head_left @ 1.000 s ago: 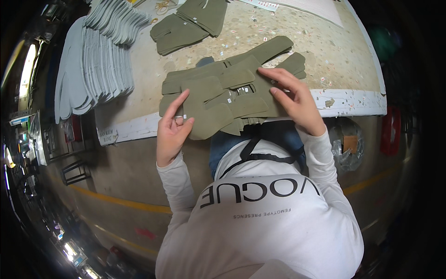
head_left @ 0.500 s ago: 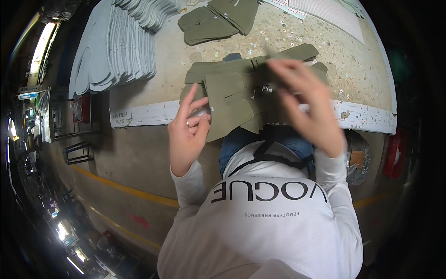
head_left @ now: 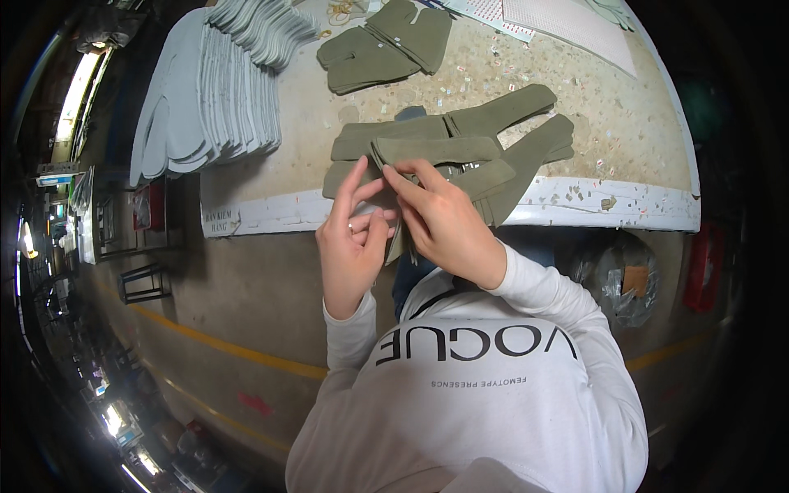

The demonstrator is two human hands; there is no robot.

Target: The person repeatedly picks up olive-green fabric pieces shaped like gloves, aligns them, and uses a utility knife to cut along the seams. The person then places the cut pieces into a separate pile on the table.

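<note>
Several olive-green cut fabric pieces lie overlapping at the table's front edge, some reaching past it toward my lap. My right hand (head_left: 452, 218) is closed, its thumb and fingertips pinching the left edge of the uppermost olive fabric piece (head_left: 444, 149), which is tilted up off the others. Close beside it, my left hand (head_left: 353, 238), with a ring on one finger, curls its fingers and thumb at the same left edge, the index finger stretched alongside. How much fabric the left fingers hold is partly hidden. Beneath and beyond lies another olive strip (head_left: 514, 108).
At the far left stand tall stacks of grey-blue cut pieces (head_left: 173, 115). Another olive pile (head_left: 366, 59) lies farther back. Sheets of small stickers (head_left: 567, 29) are at the back right, with loose stickers scattered over the table (head_left: 633, 123). A clear plastic bag (head_left: 629, 300) is below the table's right side.
My right hand has swung left from over the pieces' right side to their left edge, beside my left hand. The top olive piece has tilted up, hiding its slit.
</note>
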